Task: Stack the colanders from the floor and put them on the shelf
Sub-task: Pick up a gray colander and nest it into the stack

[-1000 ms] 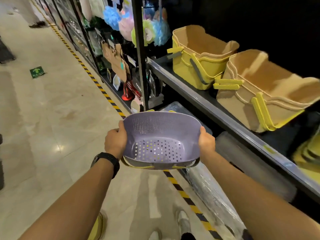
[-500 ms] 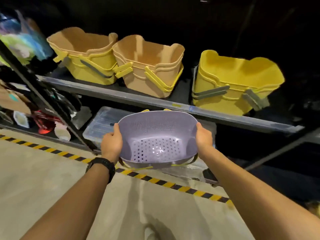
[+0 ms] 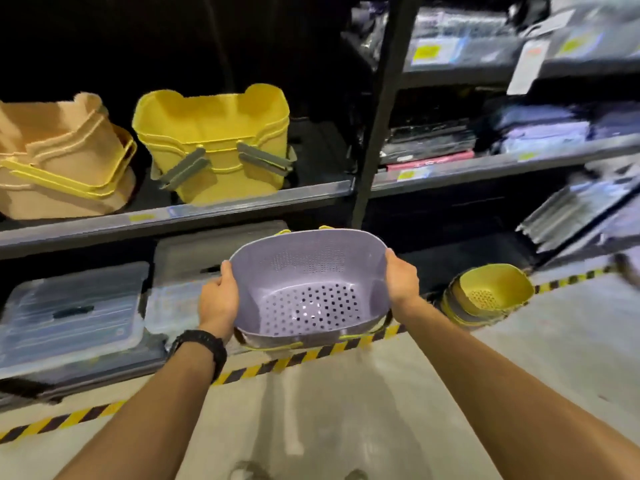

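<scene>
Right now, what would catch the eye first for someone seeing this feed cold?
The purple colander at centre, gripped at its two ends by the left hand and right hand. Next comes the stack of yellow colanders on the floor to the right, by the striped tape. The bright yellow tubs on the shelf at upper left also stand out.
</scene>
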`<state>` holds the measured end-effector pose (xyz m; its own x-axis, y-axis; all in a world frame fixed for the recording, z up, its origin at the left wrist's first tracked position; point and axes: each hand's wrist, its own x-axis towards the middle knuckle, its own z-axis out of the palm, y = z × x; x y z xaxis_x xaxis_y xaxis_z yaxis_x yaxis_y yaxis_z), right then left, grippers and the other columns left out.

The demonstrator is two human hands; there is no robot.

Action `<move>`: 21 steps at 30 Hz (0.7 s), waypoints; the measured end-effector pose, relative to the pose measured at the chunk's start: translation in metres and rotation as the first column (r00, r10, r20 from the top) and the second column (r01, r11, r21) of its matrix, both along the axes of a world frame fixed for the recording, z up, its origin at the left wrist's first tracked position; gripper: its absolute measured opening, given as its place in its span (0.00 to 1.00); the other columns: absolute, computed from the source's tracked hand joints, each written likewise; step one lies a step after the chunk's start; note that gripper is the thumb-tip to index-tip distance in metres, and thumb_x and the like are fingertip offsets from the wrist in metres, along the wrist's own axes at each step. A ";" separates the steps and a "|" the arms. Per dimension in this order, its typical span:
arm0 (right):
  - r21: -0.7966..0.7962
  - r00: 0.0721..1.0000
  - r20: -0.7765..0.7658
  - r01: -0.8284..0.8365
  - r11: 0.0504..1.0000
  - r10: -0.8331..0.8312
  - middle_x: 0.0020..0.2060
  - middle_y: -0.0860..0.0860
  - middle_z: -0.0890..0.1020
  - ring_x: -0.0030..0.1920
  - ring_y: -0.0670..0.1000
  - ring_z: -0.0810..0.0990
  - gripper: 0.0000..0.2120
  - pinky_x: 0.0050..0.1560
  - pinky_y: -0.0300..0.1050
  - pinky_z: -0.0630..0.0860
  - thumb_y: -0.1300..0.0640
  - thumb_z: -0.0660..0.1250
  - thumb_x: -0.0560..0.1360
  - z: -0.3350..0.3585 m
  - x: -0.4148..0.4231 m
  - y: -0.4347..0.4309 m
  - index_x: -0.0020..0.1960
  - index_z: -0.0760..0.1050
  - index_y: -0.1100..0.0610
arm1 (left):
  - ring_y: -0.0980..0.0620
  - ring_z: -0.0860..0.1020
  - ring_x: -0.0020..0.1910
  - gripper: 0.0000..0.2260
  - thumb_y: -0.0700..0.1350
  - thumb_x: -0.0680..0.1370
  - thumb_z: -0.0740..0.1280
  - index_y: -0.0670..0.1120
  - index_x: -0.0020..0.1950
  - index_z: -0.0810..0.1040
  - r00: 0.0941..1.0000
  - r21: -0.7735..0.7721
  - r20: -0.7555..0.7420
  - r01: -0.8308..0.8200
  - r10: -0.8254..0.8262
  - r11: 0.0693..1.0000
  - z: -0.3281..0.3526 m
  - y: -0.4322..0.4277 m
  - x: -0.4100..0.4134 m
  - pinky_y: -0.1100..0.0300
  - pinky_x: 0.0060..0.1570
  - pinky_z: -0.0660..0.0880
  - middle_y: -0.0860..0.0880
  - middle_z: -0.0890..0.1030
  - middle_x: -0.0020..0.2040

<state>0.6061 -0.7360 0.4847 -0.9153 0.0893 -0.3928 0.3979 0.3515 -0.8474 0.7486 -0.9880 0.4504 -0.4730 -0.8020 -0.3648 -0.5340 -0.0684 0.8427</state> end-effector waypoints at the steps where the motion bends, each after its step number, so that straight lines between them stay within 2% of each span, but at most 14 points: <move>1: 0.010 1.000 -0.010 0.025 1.000 -0.025 0.37 0.48 0.80 0.36 0.49 0.76 0.20 0.37 0.45 0.69 0.43 0.57 0.79 0.000 -0.005 0.025 0.35 0.76 0.52 | 0.38 0.80 0.44 0.29 0.65 0.80 0.54 0.43 0.35 0.76 1.000 0.005 0.000 0.030 -0.030 1.000 -0.001 0.021 -0.014 0.47 0.44 0.75 0.43 0.80 0.37; 5: 0.075 0.991 -0.026 0.134 0.988 -0.133 0.43 0.52 0.80 0.38 0.53 0.74 0.19 0.39 0.44 0.68 0.45 0.56 0.81 0.006 -0.022 0.119 0.47 0.78 0.57 | 0.38 0.80 0.44 0.30 0.64 0.80 0.55 0.41 0.36 0.78 0.983 0.010 -0.006 0.181 -0.181 0.983 0.001 0.101 -0.069 0.45 0.47 0.77 0.40 0.83 0.41; 7: -0.003 0.963 -0.020 0.269 0.963 -0.269 0.39 0.54 0.80 0.39 0.56 0.76 0.18 0.40 0.46 0.70 0.46 0.60 0.80 0.012 -0.025 0.159 0.42 0.78 0.58 | 0.39 0.80 0.45 0.31 0.65 0.80 0.54 0.40 0.38 0.78 0.965 0.015 -0.004 0.263 -0.262 0.965 0.003 0.135 -0.096 0.45 0.48 0.76 0.42 0.82 0.40; 8: -0.030 0.943 -0.026 0.331 0.943 -0.331 0.40 0.57 0.81 0.44 0.60 0.78 0.19 0.43 0.49 0.72 0.46 0.61 0.79 0.016 -0.027 0.176 0.41 0.78 0.60 | 0.39 0.79 0.44 0.31 0.65 0.80 0.54 0.40 0.37 0.77 0.954 0.010 0.004 0.300 -0.300 0.954 0.005 0.150 -0.109 0.46 0.48 0.76 0.43 0.80 0.39; 10: -0.022 0.914 -0.020 0.404 0.914 -0.405 0.50 0.63 0.82 0.53 0.65 0.79 0.20 0.49 0.52 0.73 0.44 0.61 0.79 0.020 -0.028 0.207 0.43 0.78 0.60 | 0.40 0.79 0.44 0.28 0.65 0.80 0.53 0.44 0.36 0.76 0.929 0.002 0.014 0.369 -0.369 0.930 0.010 0.179 -0.134 0.48 0.49 0.76 0.45 0.79 0.39; 12: -0.007 0.887 -0.007 0.461 0.887 -0.461 0.54 0.60 0.81 0.54 0.64 0.78 0.21 0.53 0.53 0.74 0.40 0.59 0.79 0.022 -0.029 0.235 0.46 0.80 0.56 | 0.41 0.78 0.43 0.26 0.65 0.80 0.54 0.47 0.35 0.75 0.905 -0.001 0.013 0.426 -0.426 0.905 0.014 0.206 -0.159 0.48 0.50 0.77 0.45 0.79 0.39; 14: 0.026 0.854 -0.009 0.520 0.854 -0.520 0.56 0.58 0.81 0.53 0.61 0.78 0.22 0.51 0.51 0.73 0.40 0.57 0.80 0.020 -0.029 0.263 0.53 0.80 0.56 | 0.43 0.78 0.39 0.26 0.65 0.79 0.55 0.47 0.33 0.74 0.867 -0.015 0.025 0.498 -0.497 0.867 0.018 0.232 -0.185 0.51 0.44 0.75 0.47 0.78 0.35; 16: 0.024 0.812 -0.019 0.584 0.812 -0.583 0.54 0.58 0.82 0.49 0.60 0.77 0.20 0.48 0.49 0.70 0.42 0.55 0.81 0.018 -0.027 0.288 0.50 0.79 0.55 | 0.42 0.79 0.38 0.27 0.65 0.79 0.55 0.45 0.33 0.75 0.827 -0.009 0.030 0.562 -0.562 0.827 0.022 0.258 -0.209 0.52 0.41 0.74 0.46 0.79 0.34; 18: -0.018 0.755 -0.006 0.655 0.755 -0.655 0.55 0.59 0.82 0.51 0.61 0.78 0.21 0.49 0.49 0.71 0.43 0.57 0.80 0.018 -0.025 0.310 0.51 0.80 0.57 | 0.42 0.80 0.39 0.28 0.65 0.78 0.55 0.44 0.37 0.78 0.787 -0.002 0.023 0.617 -0.617 0.787 0.024 0.283 -0.229 0.50 0.43 0.76 0.44 0.81 0.37; 21: -0.021 0.692 -0.002 0.722 0.692 -0.722 0.57 0.60 0.82 0.57 0.62 0.79 0.24 0.53 0.49 0.72 0.42 0.57 0.80 0.022 -0.022 0.339 0.59 0.80 0.60 | 0.43 0.80 0.37 0.29 0.66 0.78 0.54 0.44 0.38 0.80 0.732 -0.026 0.017 0.681 -0.681 0.732 0.026 0.319 -0.248 0.52 0.38 0.75 0.44 0.82 0.37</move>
<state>0.5840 -0.3971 0.5070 -0.5751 0.7176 -0.3929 0.5151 -0.0555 -0.8553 0.5005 -0.6690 0.4764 -0.8944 -0.2764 -0.3516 -0.4332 0.3396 0.8349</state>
